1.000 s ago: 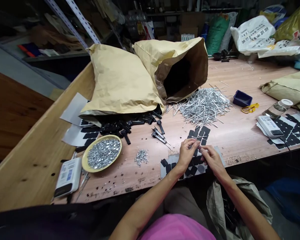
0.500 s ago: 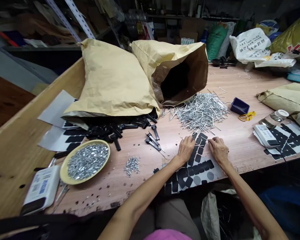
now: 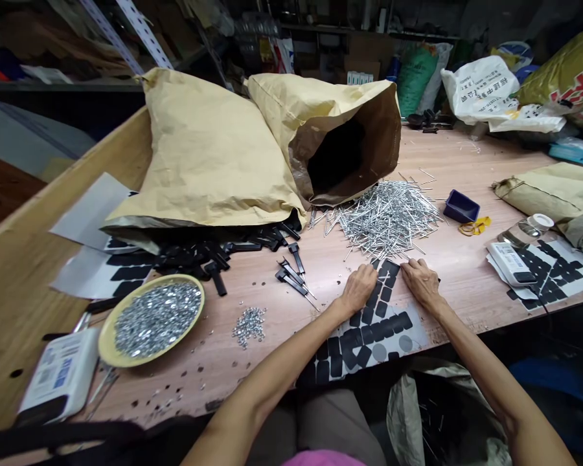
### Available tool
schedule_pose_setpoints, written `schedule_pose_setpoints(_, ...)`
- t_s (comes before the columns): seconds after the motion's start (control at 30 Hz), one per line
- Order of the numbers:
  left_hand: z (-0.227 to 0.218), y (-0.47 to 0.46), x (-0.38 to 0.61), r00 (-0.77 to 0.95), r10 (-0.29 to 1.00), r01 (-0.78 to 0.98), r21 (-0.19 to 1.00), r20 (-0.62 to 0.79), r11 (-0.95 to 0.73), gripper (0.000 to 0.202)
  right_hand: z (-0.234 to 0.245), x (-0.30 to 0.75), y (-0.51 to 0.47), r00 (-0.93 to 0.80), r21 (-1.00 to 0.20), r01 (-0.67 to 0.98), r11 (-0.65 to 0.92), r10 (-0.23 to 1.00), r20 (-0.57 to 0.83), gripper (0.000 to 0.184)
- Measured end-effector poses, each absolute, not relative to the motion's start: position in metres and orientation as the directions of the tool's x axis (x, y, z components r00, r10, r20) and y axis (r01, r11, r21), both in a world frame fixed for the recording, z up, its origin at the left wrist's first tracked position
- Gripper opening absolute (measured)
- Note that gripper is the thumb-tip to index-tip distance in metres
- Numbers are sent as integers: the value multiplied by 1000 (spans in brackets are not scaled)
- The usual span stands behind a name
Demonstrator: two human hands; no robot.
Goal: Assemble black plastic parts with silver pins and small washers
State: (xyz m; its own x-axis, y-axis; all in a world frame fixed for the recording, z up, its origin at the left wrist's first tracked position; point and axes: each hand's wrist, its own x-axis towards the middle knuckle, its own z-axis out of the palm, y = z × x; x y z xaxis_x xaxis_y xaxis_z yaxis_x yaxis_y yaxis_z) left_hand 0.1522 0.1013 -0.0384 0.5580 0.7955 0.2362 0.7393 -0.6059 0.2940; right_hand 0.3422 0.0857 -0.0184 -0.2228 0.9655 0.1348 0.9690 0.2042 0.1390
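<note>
Hands are resting palm-down on the counter (image 3: 466, 285): left hand (image 3: 358, 290) and right hand (image 3: 420, 281), fingers curled, are touching the sheet of black pads (image 3: 369, 333) below the pin pile (image 3: 386, 217). Whether they are gripping anything, I cannot tell. White bag (image 3: 486, 87) is showing unreadable print.

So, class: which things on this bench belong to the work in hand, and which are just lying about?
In the work:
left hand
right hand
black pad sheet
pin pile

Lying about:
paper sacks
black clips
dish of silver bits
blue tray
yellow bands
</note>
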Motion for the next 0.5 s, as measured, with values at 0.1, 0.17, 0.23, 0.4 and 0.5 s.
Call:
schedule_pose_setpoints(0.1,-28,114,133,297,888,805,407,352,-431,24,-25,338,70,-455,149,888,435,879,145,27)
schedule_pose_setpoints(0.17,-20,116,116,72,902,794,523,426,-310,38,-31,336,58,-653,136,757,639,741,156,26)
schedule_pose_setpoints(0.23,-15,109,99,-16,897,776,571,441,-267,37,-33,337,53,-683,143,729,669,700,208,26)
schedule_pose_setpoints(0.4,-15,79,63,-10,916,781,575,401,-243,22,-32,341,63,-664,187,748,637,709,237,25)
schedule_pose_setpoints(0.5,-19,68,50,-44,921,792,576,387,-204,21,-30,341,69,-763,120,638,761,603,233,28)
